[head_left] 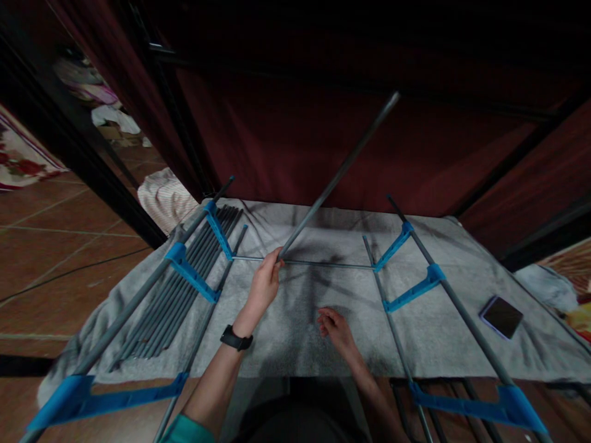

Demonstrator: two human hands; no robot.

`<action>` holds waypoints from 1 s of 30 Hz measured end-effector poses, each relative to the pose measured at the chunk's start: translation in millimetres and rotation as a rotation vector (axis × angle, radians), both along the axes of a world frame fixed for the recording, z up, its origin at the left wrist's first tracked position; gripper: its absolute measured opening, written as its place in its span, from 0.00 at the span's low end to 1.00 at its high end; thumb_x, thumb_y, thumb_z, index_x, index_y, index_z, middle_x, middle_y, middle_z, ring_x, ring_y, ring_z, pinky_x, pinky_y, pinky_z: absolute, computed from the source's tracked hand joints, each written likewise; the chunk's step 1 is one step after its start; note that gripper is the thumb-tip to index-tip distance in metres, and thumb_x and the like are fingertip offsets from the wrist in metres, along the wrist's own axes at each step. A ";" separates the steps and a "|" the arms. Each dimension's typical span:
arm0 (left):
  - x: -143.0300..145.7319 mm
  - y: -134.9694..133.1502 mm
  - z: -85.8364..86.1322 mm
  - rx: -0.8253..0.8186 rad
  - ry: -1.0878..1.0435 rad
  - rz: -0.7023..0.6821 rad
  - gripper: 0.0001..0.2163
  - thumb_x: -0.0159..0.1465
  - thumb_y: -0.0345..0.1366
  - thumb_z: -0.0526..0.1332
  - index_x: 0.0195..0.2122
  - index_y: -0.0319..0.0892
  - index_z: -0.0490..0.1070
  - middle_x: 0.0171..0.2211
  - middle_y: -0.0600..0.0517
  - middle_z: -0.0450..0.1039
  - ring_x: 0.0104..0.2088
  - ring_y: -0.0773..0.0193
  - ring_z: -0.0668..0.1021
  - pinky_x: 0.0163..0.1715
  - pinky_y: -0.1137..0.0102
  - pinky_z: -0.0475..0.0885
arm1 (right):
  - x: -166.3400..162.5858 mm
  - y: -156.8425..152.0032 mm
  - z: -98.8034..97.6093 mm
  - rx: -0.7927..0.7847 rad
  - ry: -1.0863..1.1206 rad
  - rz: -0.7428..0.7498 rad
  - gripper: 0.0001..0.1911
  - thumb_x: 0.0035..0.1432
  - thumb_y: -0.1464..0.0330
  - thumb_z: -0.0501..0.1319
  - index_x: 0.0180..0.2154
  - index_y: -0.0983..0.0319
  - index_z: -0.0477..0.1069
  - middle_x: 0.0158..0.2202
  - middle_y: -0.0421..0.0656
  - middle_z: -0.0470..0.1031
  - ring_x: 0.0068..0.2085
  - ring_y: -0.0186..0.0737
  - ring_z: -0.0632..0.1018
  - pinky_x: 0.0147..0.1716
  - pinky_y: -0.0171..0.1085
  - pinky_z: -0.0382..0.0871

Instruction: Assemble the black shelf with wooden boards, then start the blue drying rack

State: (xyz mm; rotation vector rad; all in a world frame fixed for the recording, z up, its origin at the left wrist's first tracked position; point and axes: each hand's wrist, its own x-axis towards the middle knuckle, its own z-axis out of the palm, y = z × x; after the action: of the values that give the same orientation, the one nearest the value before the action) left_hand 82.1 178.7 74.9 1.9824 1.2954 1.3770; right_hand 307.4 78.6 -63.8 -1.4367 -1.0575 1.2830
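Observation:
My left hand (266, 282), with a black watch (236, 338) on its wrist, grips a grey metal tube (339, 175) near its lower end. The tube slants up and away to the right, its far end in the air. Over the grey cloth, my right hand (336, 330) is loosely closed, and I see nothing in its fingers. On either side stand frames of grey tubes joined by blue plastic brackets, the left bracket (192, 274) and the right bracket (414, 288) among them. A thin crossbar (330, 264) links the two frames, passing behind my left hand.
A bundle of loose grey tubes (184, 295) lies on the grey cloth (295, 351) at the left. A phone (501, 317) rests on the right side. Dark red fabric (295, 135) on black bars rises behind. Tiled floor (69, 258) shows at the left.

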 end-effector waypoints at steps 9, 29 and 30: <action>-26.1 -1.7 -21.7 0.019 0.331 0.034 0.27 0.60 0.20 0.46 0.60 0.41 0.63 0.43 0.44 0.70 0.45 0.57 0.74 0.48 0.60 0.71 | 1.3 4.9 10.0 -0.021 0.054 -0.027 0.12 0.49 0.63 0.59 0.36 0.58 0.76 0.30 0.41 0.73 0.28 0.38 0.74 0.23 0.36 0.72; -22.7 5.0 -36.2 -0.022 0.714 0.077 0.31 0.55 0.18 0.47 0.59 0.41 0.66 0.47 0.43 0.72 0.48 0.51 0.73 0.49 0.58 0.66 | 11.9 39.3 17.2 0.016 0.201 -0.187 0.15 0.44 0.58 0.66 0.34 0.59 0.76 0.27 0.39 0.75 0.27 0.34 0.74 0.23 0.33 0.72; -24.1 5.5 -37.9 -0.021 0.738 0.082 0.31 0.56 0.18 0.47 0.59 0.42 0.66 0.46 0.43 0.72 0.48 0.51 0.73 0.49 0.58 0.66 | 14.4 42.4 18.4 0.026 0.222 -0.201 0.16 0.44 0.57 0.66 0.35 0.59 0.76 0.28 0.40 0.76 0.28 0.35 0.74 0.24 0.34 0.73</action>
State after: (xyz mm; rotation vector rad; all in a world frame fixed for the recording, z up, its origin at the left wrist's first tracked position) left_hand 58.0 184.3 37.0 2.5578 1.6808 0.6465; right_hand 321.9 121.0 -45.4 -1.3105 -0.7605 1.2448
